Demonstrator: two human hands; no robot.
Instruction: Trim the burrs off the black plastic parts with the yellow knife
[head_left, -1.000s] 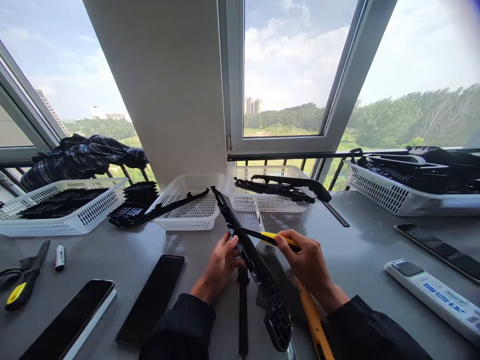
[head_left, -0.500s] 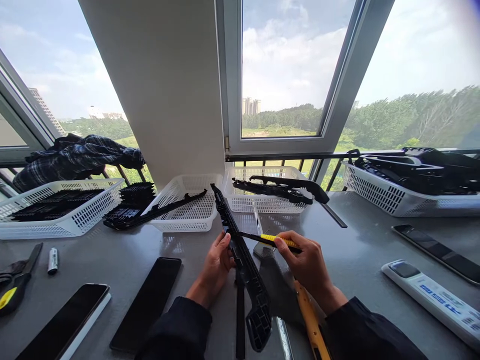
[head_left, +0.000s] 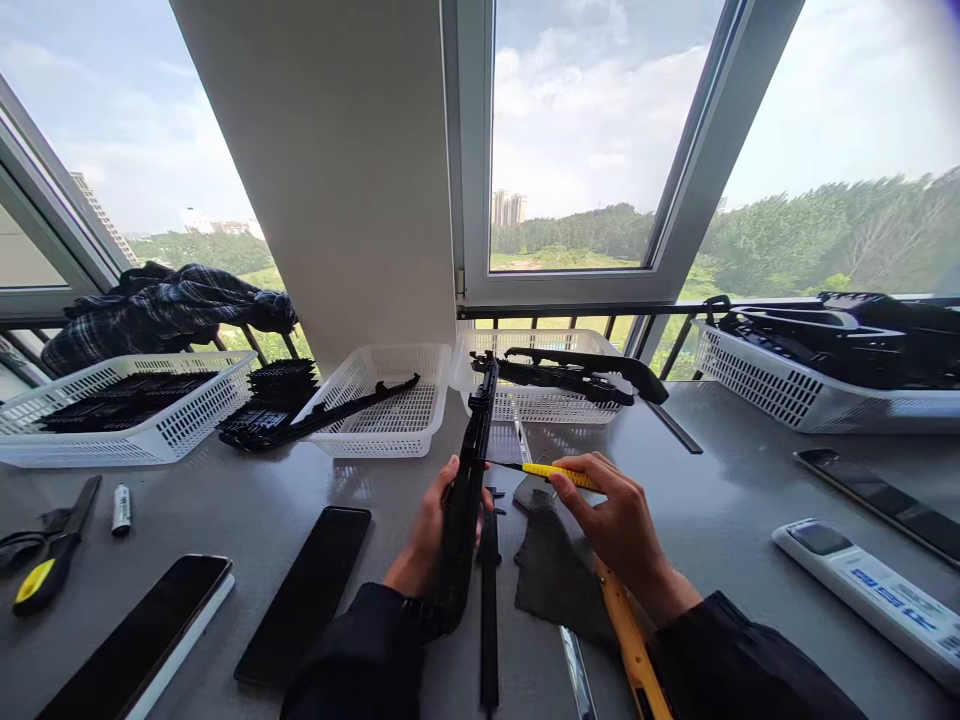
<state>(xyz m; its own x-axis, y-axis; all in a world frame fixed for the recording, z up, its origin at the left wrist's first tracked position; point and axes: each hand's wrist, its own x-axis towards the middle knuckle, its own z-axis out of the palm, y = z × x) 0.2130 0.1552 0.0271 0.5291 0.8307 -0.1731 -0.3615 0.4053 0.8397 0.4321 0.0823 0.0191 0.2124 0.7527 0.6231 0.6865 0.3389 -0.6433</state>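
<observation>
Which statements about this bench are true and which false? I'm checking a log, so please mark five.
1. The right hand holds a yellow-and-black tool. True.
2. The left hand holds a phone. False: the left hand holds a long black part.
3. A plaid cloth lies behind the leftmost basket. True.
4. The small white tube is inside a basket. False: it rests on the table.
5. Both sleeves are dark. True.

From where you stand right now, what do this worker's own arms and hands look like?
The left hand and right hand are bare, without gloves. Both forearms are covered by dark, near-black sleeves reaching toward the wrists; no markings or cables show on them.
</observation>
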